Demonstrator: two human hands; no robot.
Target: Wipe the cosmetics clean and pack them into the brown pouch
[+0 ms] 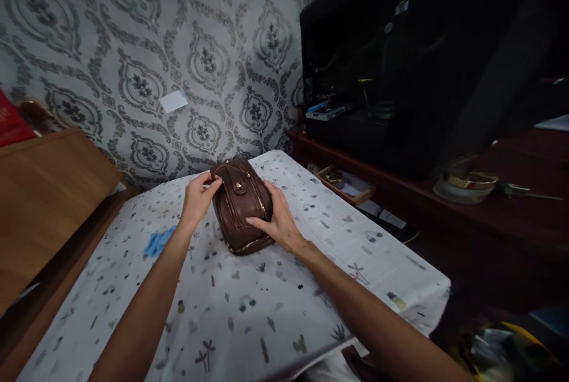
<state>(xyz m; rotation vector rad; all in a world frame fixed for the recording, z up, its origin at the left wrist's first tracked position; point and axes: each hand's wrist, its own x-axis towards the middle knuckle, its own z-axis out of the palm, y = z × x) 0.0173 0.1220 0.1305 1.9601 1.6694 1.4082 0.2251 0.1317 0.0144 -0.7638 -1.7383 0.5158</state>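
A brown leather bag (242,207) with gold-coloured zips and a snap tab rests on the patterned white cloth. At its upper left edge, my left hand (198,195) is closed in a pinch, thumb against forefinger, by the end of a front zip; whether a zip pull lies between the fingertips is too small to tell. My right hand (280,219) clasps the bag's right side, with the thumb across the front and the fingers behind the edge. A crumpled blue cloth (159,242) lies left of the bag, near my left forearm.
The white cloth (249,334) covers the table up to the patterned wall. A wooden panel (48,192) slants along the left. To the right stand a large black screen (377,74), a small open wooden drawer (362,196) and a roll of tape (466,183) on a dark red surface.
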